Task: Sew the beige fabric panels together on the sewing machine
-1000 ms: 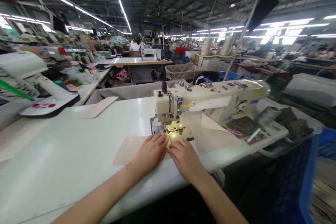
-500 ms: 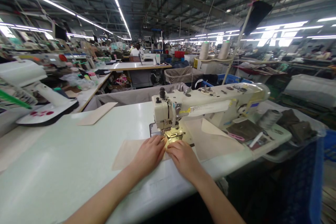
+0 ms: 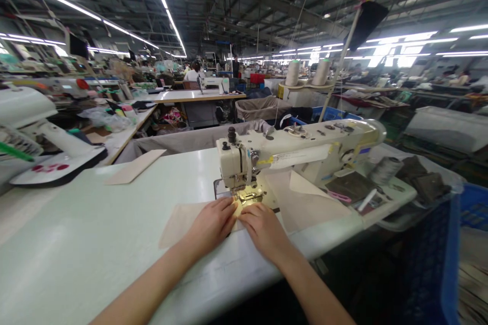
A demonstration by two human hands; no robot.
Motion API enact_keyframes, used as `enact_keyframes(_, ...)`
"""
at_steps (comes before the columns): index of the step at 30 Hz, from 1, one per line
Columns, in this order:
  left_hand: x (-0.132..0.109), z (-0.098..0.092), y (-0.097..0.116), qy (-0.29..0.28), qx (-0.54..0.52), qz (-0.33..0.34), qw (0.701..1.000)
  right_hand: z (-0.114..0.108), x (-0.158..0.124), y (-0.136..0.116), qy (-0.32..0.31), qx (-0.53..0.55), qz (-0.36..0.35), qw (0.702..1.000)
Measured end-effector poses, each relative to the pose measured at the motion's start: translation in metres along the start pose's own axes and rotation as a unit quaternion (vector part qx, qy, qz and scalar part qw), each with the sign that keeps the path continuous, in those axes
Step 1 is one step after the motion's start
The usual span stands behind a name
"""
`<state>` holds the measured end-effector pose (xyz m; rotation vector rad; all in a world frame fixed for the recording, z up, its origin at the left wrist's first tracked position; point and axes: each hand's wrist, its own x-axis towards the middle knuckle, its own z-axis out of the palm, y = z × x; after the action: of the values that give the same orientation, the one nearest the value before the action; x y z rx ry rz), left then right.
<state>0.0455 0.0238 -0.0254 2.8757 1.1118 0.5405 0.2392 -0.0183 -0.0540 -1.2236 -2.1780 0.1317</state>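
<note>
A white sewing machine [image 3: 229,162] stands over the table, its needle area lit yellow. Just in front of the needle, my left hand [image 3: 213,221] presses its closed fingers onto a beige fabric piece [image 3: 178,221], which spreads out to the left beneath it. My right hand [image 3: 263,228] is close beside it, thumb and fingers pinched at the same fabric by the metal plate. The fingertips of both hands nearly meet, and they partly hide the fabric's edge. Right of the machine's needle lies a larger beige fabric sheet [image 3: 305,210] with a folded-over corner.
A flat beige piece [image 3: 135,167] lies at the table's back left. Pink-handled snips [image 3: 338,196], a grey thread cone [image 3: 386,170] and dark cloth are at the right. A white fan [image 3: 34,132] stands left; a blue crate [image 3: 434,254] is at the lower right.
The whole view has shifted slightly, so everything appears a little further left. Both hands stay at the needle on the fabric, with barely any change in their pose.
</note>
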Motion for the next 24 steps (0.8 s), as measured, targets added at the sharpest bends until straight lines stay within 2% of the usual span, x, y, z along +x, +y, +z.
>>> enact_keyframes(3,-0.004,0.000,0.003,-0.008,0.026,0.002,1.000,-0.004,-0.002,-0.002,-0.002,0.002,-0.005,1.000)
enact_keyframes(7,-0.021,0.006,0.016,-0.026,0.057,0.022,0.998,-0.007,-0.013,-0.007,0.002,-0.002,-0.015,1.000)
enact_keyframes(12,-0.032,0.004,0.026,-0.012,0.041,0.061,0.997,-0.006,-0.021,-0.008,0.011,-0.019,-0.025,0.999)
enact_keyframes(24,-0.001,-0.004,-0.009,-0.023,0.005,0.042,0.999,-0.001,0.015,0.003,-0.017,-0.050,-0.008,0.999)
